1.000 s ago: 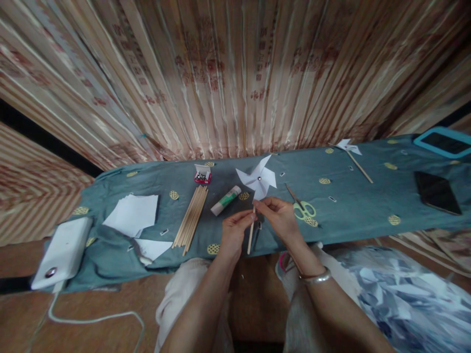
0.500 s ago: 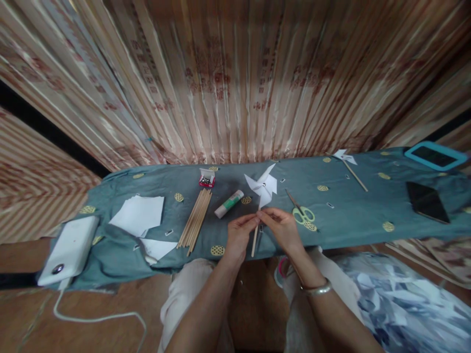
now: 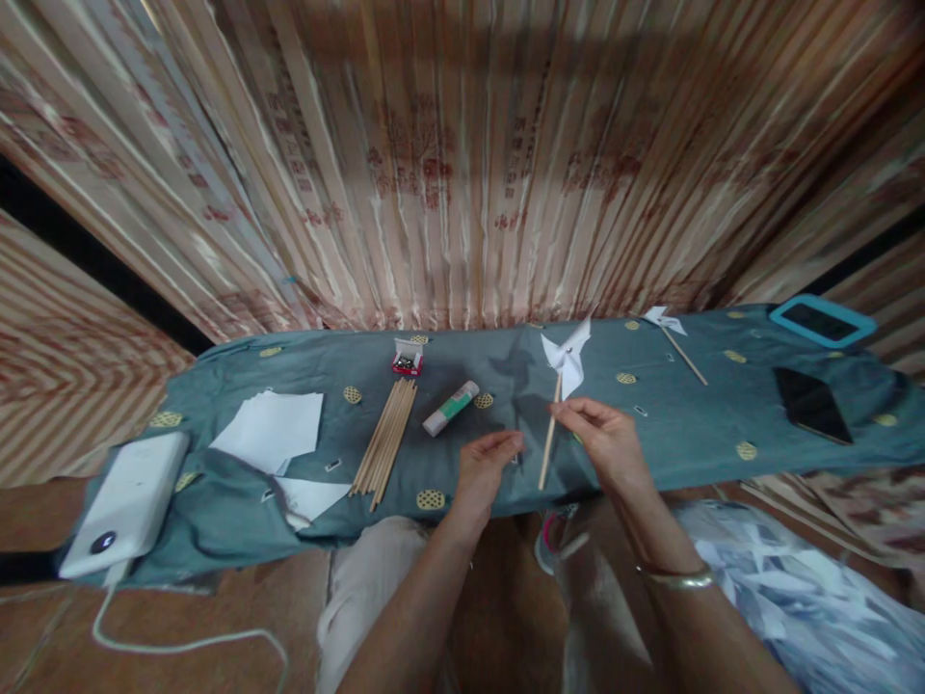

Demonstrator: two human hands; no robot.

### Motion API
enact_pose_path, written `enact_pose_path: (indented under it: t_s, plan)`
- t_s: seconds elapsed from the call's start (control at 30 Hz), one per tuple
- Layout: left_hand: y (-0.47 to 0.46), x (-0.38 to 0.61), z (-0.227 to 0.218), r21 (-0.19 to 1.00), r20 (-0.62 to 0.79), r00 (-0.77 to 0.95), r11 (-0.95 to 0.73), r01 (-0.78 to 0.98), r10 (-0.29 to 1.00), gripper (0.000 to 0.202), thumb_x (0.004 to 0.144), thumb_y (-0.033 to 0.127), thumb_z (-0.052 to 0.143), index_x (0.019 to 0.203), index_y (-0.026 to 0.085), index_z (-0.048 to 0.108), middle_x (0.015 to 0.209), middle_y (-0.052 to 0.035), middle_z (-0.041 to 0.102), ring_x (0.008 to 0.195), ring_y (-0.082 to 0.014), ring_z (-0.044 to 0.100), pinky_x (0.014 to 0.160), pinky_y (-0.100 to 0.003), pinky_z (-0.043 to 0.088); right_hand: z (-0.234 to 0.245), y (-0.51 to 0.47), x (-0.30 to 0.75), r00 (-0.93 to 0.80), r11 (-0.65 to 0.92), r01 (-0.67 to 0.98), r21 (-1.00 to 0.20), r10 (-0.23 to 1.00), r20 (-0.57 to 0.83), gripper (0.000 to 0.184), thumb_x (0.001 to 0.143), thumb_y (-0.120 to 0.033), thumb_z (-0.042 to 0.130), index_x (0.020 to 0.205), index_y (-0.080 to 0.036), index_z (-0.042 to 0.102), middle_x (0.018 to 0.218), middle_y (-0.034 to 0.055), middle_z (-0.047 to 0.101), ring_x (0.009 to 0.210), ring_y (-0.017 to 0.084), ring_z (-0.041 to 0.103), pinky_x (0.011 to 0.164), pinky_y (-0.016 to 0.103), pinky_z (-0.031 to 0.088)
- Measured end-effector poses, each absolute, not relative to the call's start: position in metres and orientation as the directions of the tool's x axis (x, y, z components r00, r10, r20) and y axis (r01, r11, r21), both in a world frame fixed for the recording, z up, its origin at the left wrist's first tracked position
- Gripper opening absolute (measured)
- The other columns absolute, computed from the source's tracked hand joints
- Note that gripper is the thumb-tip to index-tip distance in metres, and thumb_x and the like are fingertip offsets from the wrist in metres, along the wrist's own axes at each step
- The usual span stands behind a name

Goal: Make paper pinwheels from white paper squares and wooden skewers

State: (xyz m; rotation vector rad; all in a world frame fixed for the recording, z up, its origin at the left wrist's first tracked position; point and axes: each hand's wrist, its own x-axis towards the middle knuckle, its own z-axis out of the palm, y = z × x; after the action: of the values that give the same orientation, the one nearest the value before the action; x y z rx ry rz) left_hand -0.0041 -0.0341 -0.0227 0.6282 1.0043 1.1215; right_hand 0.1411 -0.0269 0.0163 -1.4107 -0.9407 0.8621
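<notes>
My right hand (image 3: pixel 605 439) pinches the wooden stick of a white paper pinwheel (image 3: pixel 566 359) and holds it upright above the blue-green cloth (image 3: pixel 289 371). Just left of the stick, my left hand (image 3: pixel 486 465) hovers with its fingers loosely curled and nothing in it. A bundle of wooden sticks (image 3: pixel 385 436) and a glue stick (image 3: pixel 450 408) lie on the cloth further left.
White paper squares (image 3: pixel 271 425), a red box of pins (image 3: pixel 408 360) and a white power bank (image 3: pixel 123 503) with a cable lie at the left. A second pinwheel (image 3: pixel 669 328), a black phone (image 3: pixel 810 404) and a blue-cased device (image 3: pixel 822 321) lie at the right. A striped curtain hangs behind.
My left hand let go of the stick. My right hand carried the pinwheel to the right and raised it, covering the scissors. The camera tilted slightly.
</notes>
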Motion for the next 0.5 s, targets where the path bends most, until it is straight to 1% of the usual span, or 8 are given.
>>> enact_pose_path:
  t_s: [0.07, 0.13, 0.2, 0.23, 0.27, 0.33, 0.4, 0.5]
  plan:
    - [-0.034, -0.006, -0.021, 0.839, -0.328, 0.099, 0.338, -0.427, 0.939, 0.031, 0.048, 0.039, 0.085, 0.069, 0.017, 0.077, 0.064, -0.0059, 0.071, 0.063, -0.0147, 0.061, 0.068, -0.027, 0.046, 0.026, -0.024, 0.163, 0.379, -0.011, 0.164, -0.986, 0.924, 0.052, 0.028, 0.052, -0.044, 0.082, 0.06, -0.019, 0.071, 0.059, 0.0002, 0.067, 0.055, 0.013, 0.054, 0.057, 0.027, 0.041]
    - [-0.034, -0.007, -0.02, 0.838, -0.325, 0.1, 0.336, -0.429, 0.94, 0.031, 0.046, 0.038, 0.085, 0.067, 0.017, 0.077, 0.064, -0.0061, 0.071, 0.063, -0.0153, 0.061, 0.068, -0.027, 0.046, 0.032, -0.018, 0.189, 0.36, -0.03, 0.309, -0.951, 0.929, 0.088, 0.026, 0.055, -0.043, 0.079, 0.06, -0.02, 0.071, 0.058, 0.0, 0.065, 0.053, 0.013, 0.052, 0.054, 0.026, 0.038]
    - [-0.034, -0.007, -0.019, 0.834, -0.329, 0.108, 0.342, -0.432, 0.938, 0.031, 0.045, 0.038, 0.086, 0.066, 0.017, 0.077, 0.065, -0.0062, 0.071, 0.064, -0.0162, 0.062, 0.069, -0.028, 0.047, 0.034, -0.007, 0.219, 0.349, -0.04, 0.468, -0.883, 0.926, 0.143, 0.021, 0.063, -0.041, 0.074, 0.063, -0.021, 0.072, 0.063, 0.0012, 0.068, 0.059, 0.015, 0.056, 0.058, 0.028, 0.039]
    - [-0.034, -0.007, -0.019, 0.832, -0.333, 0.116, 0.349, -0.43, 0.936, 0.031, 0.045, 0.039, 0.086, 0.066, 0.017, 0.077, 0.065, -0.0062, 0.072, 0.064, -0.0165, 0.062, 0.069, -0.028, 0.047, 0.035, -0.001, 0.235, 0.38, -0.086, 0.553, -0.829, 0.911, 0.158, 0.017, 0.066, -0.038, 0.072, 0.062, -0.021, 0.071, 0.063, 0.0016, 0.068, 0.06, 0.016, 0.057, 0.059, 0.028, 0.038]
    - [-0.034, -0.007, -0.02, 0.832, -0.337, 0.124, 0.357, -0.425, 0.933, 0.031, 0.045, 0.039, 0.086, 0.066, 0.018, 0.077, 0.065, -0.0063, 0.072, 0.065, -0.0169, 0.063, 0.069, -0.028, 0.048, 0.037, 0.007, 0.25, 0.415, -0.163, 0.645, -0.746, 0.895, 0.163, 0.015, 0.069, -0.035, 0.07, 0.062, -0.021, 0.071, 0.063, 0.0022, 0.068, 0.06, 0.016, 0.056, 0.059, 0.029, 0.037]
    - [-0.034, -0.007, -0.02, 0.834, -0.342, 0.138, 0.368, -0.41, 0.929, 0.032, 0.046, 0.04, 0.085, 0.067, 0.018, 0.077, 0.065, -0.0063, 0.072, 0.065, -0.0171, 0.063, 0.07, -0.029, 0.048, 0.042, 0.023, 0.279, 0.48, -0.344, 0.789, -0.509, 0.863, 0.161, 0.013, 0.071, -0.031, 0.071, 0.064, -0.021, 0.073, 0.063, 0.0046, 0.067, 0.056, 0.015, 0.053, 0.058, 0.031, 0.033]
    - [-0.034, -0.007, -0.02, 0.84, -0.339, 0.142, 0.367, -0.4, 0.93, 0.031, 0.046, 0.04, 0.085, 0.067, 0.018, 0.077, 0.065, -0.006, 0.072, 0.064, -0.0169, 0.062, 0.07, -0.029, 0.048, 0.049, 0.039, 0.305, 0.517, -0.402, 0.8, -0.445, 0.839, 0.172, 0.013, 0.07, -0.029, 0.073, 0.064, -0.017, 0.074, 0.066, 0.0098, 0.067, 0.058, 0.016, 0.052, 0.06, 0.035, 0.031]
    - [-0.034, -0.008, -0.019, 0.853, -0.337, 0.141, 0.365, -0.373, 0.931, 0.03, 0.047, 0.039, 0.085, 0.066, 0.018, 0.077, 0.065, -0.0053, 0.071, 0.065, -0.0165, 0.061, 0.07, -0.028, 0.047, 0.059, 0.064, 0.34, 0.567, -0.468, 0.793, -0.39, 0.802, 0.19, 0.015, 0.068, -0.023, 0.075, 0.058, -0.012, 0.072, 0.07, 0.0178, 0.067, 0.065, 0.019, 0.055, 0.061, 0.039, 0.027]
